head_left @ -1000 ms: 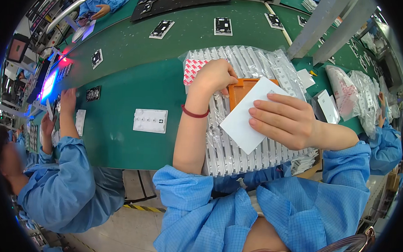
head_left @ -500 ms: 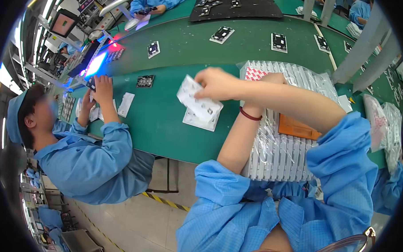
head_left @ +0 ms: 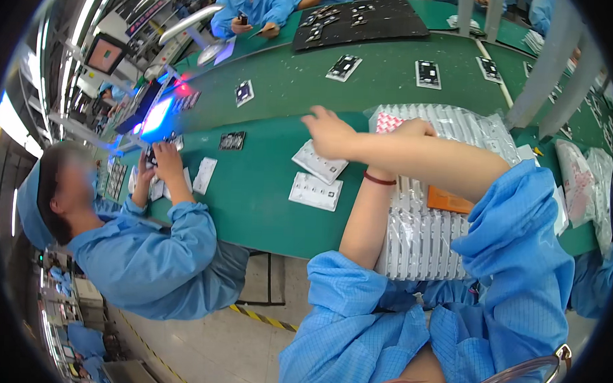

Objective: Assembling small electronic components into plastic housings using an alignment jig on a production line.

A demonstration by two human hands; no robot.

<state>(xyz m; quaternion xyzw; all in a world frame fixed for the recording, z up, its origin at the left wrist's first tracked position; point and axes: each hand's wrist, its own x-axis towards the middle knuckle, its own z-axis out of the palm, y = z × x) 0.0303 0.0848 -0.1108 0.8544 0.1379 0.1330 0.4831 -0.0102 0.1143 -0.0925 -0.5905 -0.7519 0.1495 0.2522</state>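
While empty right hand [head_left: 330, 134] splays beside two white panels [head_left: 315, 191], left hand [head_left: 415, 126]: grip unclear.

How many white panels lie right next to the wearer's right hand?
2: the upper white panel, partly hidden by the right hand, and the lower white panel, just nearer the wearer's body. Anything fully behind the hand cannot be seen.

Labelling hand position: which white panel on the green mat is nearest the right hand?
The white panel partly hidden by the right hand; the hand hides none of the others.
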